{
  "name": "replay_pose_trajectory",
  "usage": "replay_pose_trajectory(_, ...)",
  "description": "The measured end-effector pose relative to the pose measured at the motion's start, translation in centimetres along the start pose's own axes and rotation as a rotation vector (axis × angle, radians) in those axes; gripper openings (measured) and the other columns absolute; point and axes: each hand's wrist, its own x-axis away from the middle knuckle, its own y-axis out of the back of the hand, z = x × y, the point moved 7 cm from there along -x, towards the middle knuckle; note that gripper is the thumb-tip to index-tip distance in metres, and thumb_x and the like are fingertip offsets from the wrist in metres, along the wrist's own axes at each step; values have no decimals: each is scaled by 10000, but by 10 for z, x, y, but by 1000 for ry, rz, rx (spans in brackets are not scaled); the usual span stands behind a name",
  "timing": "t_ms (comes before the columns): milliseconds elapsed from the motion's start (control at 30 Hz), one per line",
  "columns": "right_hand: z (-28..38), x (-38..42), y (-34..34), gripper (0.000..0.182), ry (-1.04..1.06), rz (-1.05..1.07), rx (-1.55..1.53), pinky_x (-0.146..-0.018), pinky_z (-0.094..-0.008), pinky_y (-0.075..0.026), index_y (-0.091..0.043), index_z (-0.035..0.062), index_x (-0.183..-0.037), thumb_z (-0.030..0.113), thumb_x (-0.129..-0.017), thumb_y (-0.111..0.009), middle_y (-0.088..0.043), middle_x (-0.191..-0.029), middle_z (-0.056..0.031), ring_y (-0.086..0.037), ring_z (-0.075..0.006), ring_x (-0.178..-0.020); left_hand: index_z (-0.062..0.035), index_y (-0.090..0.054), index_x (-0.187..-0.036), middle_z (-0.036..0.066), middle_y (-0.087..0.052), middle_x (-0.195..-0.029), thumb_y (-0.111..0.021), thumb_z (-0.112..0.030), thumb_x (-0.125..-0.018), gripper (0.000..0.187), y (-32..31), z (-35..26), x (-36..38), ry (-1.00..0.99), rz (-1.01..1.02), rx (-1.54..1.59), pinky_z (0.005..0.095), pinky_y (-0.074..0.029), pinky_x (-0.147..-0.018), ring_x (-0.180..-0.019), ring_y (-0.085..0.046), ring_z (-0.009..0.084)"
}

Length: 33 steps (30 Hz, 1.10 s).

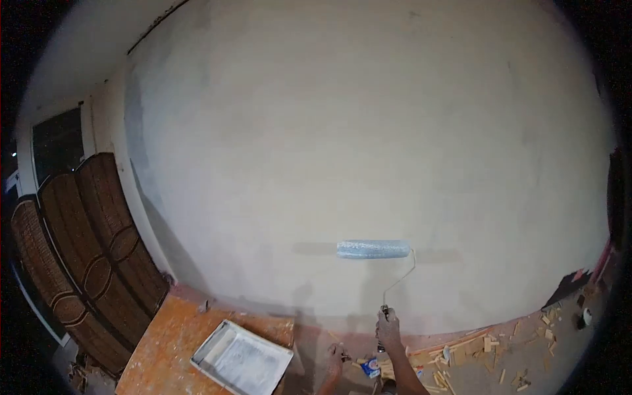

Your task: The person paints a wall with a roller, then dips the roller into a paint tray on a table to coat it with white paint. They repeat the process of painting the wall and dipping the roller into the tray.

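My right hand [388, 326] is wrapped round the dark handle of a paint roller [373, 249] and holds it up in front of the wall [355, 151]. The roller's sleeve is pale blue, flecked with white paint, and lies level; its thin wire frame bends down to the grip. Lower and to the left, my left hand [337, 356] has its fingers curled in, with a small dark spot at the fingertips that I cannot tell apart. A paint tray [212, 334] with white paint in it rests to the left of that hand.
An orange-brown, paint-spattered board [158, 336] bears the tray. Dark wooden panels [99, 257] lean at the left, near a window [58, 141]. Wood scraps [490, 345] litter the floor at the right, and a blue packet [370, 367] lies between my arms.
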Motion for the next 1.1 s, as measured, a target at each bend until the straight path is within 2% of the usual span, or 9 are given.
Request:
replay_pose_trajectory(100,52,-70,45,154,72,-23,34,-338,-244,-357,-437,57,-814,198,-876,-447,-422,-505,-10,-421,-101,-379,-25,-529,-819,108,-599,-781,-493,-85,-855,79,-71,-15,-44,-18,-42,-109,294,-507,-567,-607,-568,160)
replay_pose_trajectory(333,220,-272,143,247,309,-94,100,-389,-282,-418,-459,7,-858,246,-897,-418,-465,-527,-74,-504,-158,-418,-8,-514,-890,128,-598,-929,-501,-51,-850,61,-264,-20,-234,-170,306,-237,280,-500,-618,-654,-565,144)
replay_pose_trajectory(600,428,-434,202,248,613,-158,164,-403,-347,-484,-429,-68,-852,173,-901,-399,-500,-573,-156,-569,-237,-473,-4,-531,-860,68,-634,-791,-485,-180,-875,183,-457,-191,-363,-796,306,-685,282,-469,-591,-645,-582,133)
replay_pose_trajectory(700,479,-506,213,205,1137,-398,756,-447,-348,-497,-457,-58,-847,139,-879,-412,-528,-618,-169,-583,-253,-516,13,-552,-887,129,-611,-810,-480,-205,-880,230,-517,-268,-396,-974,249,-842,322,-448,-661,-728,-576,201)
replay_pose_trajectory(767,514,-528,205,187,1238,-519,1014,-492,-354,-507,-478,-52,-825,123,-862,-423,-543,-667,-176,-593,-262,-555,14,-555,-968,194,-580,-908,-483,-186,-874,232,-542,-324,-401,-1082,147,-947,358,-444,-728,-815,-557,293)
replay_pose_trajectory(800,529,-537,200,178,1316,-609,1108,-516,-357,-512,-488,-48,-815,115,-853,-428,-551,-695,-179,-598,-267,-574,17,-534,-1028,218,-544,-994,-495,-163,-864,247,-556,-344,-395,-1532,179,-1073,378,-446,-768,-874,-536,324)
replay_pose_trajectory(867,541,-548,189,159,1599,-856,1152,-571,-362,-522,-509,-43,-800,95,-835,-436,-565,-766,-182,-606,-280,-616,-5,-477,-1116,204,-517,-1064,-488,-146,-857,295,-581,-377,-424,-1611,75,-1109,418,-403,-867,-1007,-483,350)
replay_pose_trajectory(967,526,-543,212,147,929,-683,730,-610,-357,-521,-533,-38,-789,92,-805,-466,-567,-846,-176,-606,-280,-672,-89,-440,-1222,177,-340,-1298,-473,-272,-858,409,-598,-355,-402,-1730,-98,-1393,511,-278,-958,-1183,-343,330)
replay_pose_trajectory(1100,557,-577,191,166,1258,-995,1311,-604,-312,-518,-552,-35,-836,114,-785,-498,-567,-869,-171,-598,-247,-685,-169,-379,-1302,156,-184,-1404,-474,-346,-850,495,-610,-346,-390,-1823,-210,-1500,588,-163,-987,-1278,-208,327)
